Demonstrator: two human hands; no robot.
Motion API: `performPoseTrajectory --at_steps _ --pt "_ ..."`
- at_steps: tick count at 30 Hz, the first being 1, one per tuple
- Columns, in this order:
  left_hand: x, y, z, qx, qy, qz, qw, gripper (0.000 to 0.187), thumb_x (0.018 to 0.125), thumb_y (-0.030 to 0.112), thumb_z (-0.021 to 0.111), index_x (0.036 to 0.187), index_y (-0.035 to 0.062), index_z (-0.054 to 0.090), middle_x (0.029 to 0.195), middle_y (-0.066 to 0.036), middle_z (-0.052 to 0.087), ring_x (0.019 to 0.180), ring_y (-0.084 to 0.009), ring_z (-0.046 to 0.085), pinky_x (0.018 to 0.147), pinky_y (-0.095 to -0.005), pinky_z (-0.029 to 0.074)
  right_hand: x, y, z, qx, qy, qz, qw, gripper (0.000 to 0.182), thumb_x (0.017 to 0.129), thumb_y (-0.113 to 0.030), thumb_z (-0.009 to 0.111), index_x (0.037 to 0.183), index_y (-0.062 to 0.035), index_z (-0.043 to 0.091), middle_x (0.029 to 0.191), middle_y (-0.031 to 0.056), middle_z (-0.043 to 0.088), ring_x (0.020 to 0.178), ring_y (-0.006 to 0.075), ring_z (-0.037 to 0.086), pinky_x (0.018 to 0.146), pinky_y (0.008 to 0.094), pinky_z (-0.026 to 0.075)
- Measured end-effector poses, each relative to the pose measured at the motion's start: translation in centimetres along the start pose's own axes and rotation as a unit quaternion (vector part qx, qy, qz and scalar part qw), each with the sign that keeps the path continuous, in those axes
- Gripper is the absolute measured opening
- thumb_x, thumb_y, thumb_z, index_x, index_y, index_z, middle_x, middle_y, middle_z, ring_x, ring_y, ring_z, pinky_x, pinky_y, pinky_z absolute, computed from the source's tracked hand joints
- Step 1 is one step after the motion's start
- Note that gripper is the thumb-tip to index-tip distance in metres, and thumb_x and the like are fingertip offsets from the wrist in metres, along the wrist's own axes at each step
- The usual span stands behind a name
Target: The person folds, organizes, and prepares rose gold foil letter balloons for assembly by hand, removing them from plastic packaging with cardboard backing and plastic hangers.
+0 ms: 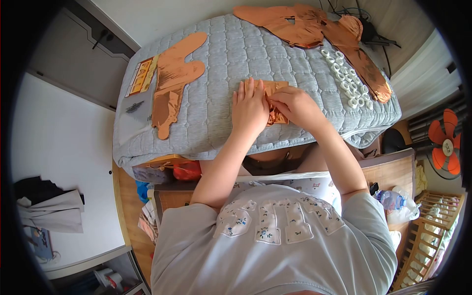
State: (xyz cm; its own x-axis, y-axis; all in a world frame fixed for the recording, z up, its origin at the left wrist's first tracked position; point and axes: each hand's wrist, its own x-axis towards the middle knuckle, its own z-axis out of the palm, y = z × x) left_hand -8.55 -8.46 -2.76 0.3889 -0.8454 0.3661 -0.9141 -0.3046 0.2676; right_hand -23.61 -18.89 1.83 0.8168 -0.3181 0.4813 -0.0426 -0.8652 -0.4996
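Note:
On the grey quilted mattress (216, 115), a small square piece of shiny copper-coloured foil (275, 85) lies before me, crumpled along its middle. My left hand (250, 109) rests flat on its left part with the fingers stretched out. From the right, my right hand (297, 105) pinches the foil near its centre, thumb and forefinger together. The exact edge between those fingertips is partly hidden. To the left lies a large flat copper foil shape (172, 73) with rounded ends, perhaps an uninflated balloon.
More flat copper foil (305, 30) lies at the back right, beside several small white rings (339, 69). A printed packet (143, 77) is at the left. An orange-bladed fan (446, 142) stands at the right, above a plastic bottle (391, 200) and a wooden rack (430, 231).

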Motion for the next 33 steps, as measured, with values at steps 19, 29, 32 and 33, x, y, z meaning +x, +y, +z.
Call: performPoseTrajectory --at_steps 19,29,32,33 --pt "7.3 -4.0 -2.6 -0.026 -0.095 0.345 0.933 0.049 0.105 0.031 0.05 0.151 0.0166 0.049 0.164 -0.007 0.037 0.152 -0.0288 0.033 0.123 -0.0534 0.028 -0.2 1.5 0.1 -0.027 -0.084 0.004 0.996 0.013 0.085 -0.007 0.069 0.096 -0.0026 0.074 0.102 0.0116 0.071 0.097 0.0321 0.066 0.085 0.041 0.054" --pt "6.6 -5.1 -0.8 -0.07 -0.175 0.348 0.919 0.052 0.108 0.036 0.043 0.157 0.0173 0.04 0.163 -0.004 0.038 0.151 -0.0277 0.033 0.124 -0.0493 0.026 -1.3 0.2 0.1 -0.027 0.031 -0.013 0.999 0.02 0.085 -0.011 0.072 0.102 -0.003 0.073 0.098 0.0126 0.07 0.096 0.0344 0.065 0.086 0.0431 0.052" --pt "5.4 -4.6 -0.6 -0.042 -0.159 0.311 0.936 0.053 0.109 0.036 0.041 0.158 0.016 0.036 0.164 -0.005 0.036 0.153 -0.0274 0.031 0.124 -0.048 0.024 -2.6 -2.0 -0.2 -0.074 0.023 0.029 0.997 0.025 0.08 -0.013 0.075 0.104 -0.0053 0.073 0.096 0.0111 0.069 0.093 0.0316 0.065 0.087 0.042 0.051" --pt "4.8 -4.3 -0.5 -0.027 -0.149 0.283 0.947 0.054 0.109 0.036 0.04 0.159 0.0149 0.036 0.164 -0.005 0.036 0.153 -0.0271 0.031 0.124 -0.048 0.024 -2.9 -2.5 0.0 -0.074 0.022 0.03 0.997 0.025 0.08 -0.013 0.075 0.104 -0.0053 0.073 0.096 0.0111 0.069 0.093 0.0316 0.065 0.087 0.042 0.051"
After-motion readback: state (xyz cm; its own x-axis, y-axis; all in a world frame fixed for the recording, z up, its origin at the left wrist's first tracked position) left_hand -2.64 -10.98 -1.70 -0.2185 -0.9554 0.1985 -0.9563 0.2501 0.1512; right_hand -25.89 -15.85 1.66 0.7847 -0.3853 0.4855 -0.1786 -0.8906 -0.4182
